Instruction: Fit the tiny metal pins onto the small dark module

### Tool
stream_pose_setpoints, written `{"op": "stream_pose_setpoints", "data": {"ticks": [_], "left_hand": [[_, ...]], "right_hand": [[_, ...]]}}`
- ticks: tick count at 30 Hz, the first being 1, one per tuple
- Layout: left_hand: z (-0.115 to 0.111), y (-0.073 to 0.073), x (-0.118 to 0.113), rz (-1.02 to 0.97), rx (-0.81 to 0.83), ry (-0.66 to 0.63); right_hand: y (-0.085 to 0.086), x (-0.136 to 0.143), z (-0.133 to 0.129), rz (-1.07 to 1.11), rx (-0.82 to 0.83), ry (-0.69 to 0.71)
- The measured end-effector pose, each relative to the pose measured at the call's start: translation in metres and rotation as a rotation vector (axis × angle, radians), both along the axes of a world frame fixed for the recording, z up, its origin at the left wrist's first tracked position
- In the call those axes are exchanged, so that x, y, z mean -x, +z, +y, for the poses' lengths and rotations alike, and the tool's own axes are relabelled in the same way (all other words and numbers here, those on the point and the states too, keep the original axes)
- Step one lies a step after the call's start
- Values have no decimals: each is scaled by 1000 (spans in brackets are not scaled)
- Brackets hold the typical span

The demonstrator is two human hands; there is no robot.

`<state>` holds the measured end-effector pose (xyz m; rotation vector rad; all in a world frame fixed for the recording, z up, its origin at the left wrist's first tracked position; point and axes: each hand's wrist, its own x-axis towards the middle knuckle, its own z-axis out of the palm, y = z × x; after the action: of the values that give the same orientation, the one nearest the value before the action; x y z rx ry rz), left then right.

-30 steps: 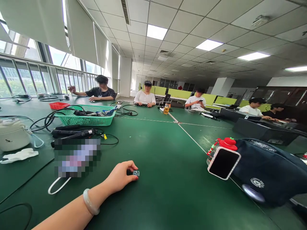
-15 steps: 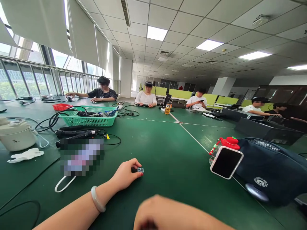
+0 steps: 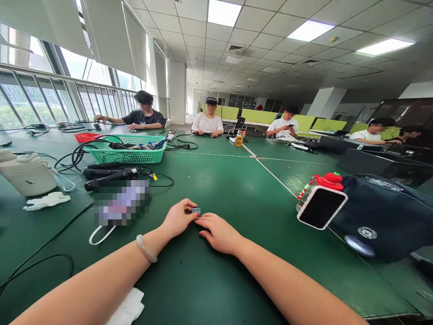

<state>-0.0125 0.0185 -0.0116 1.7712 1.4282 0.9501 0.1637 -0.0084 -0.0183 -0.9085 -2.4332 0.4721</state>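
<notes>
While the left hand (image 3: 181, 217) pinches a small patterned block (image 3: 195, 211), fingers nearly closed; right hand (image 3: 219, 232) half open, fingertips beside block, contact unclear; green table (image 3: 216, 180) beneath.

The person's left forearm (image 3: 91, 282) slants up from the lower left of the frame, and the right forearm (image 3: 291, 280) from the lower right, both bare. Near the centre, the left grip (image 3: 177, 219) is curled, thumb and fingers pinched together; the right grip (image 3: 219, 232) lies palm down, fingers extended toward the left thumb, its own thumb held apart beneath.
</notes>
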Motion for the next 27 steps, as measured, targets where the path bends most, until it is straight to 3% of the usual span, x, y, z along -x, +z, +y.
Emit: {"op": "stream_pose_setpoints", "data": {"ticks": [6,15,27], "left_hand": [[-3,2,-2,0,19,-21],[-4,2,-1,21,1,-56],[-9,7,-3,72,3,-102]], "right_hand": [[-6,-4,6,29,-25,-24],[0,-8,7,86,54,-117],[-10,-8,16,641,475,-217]]}}
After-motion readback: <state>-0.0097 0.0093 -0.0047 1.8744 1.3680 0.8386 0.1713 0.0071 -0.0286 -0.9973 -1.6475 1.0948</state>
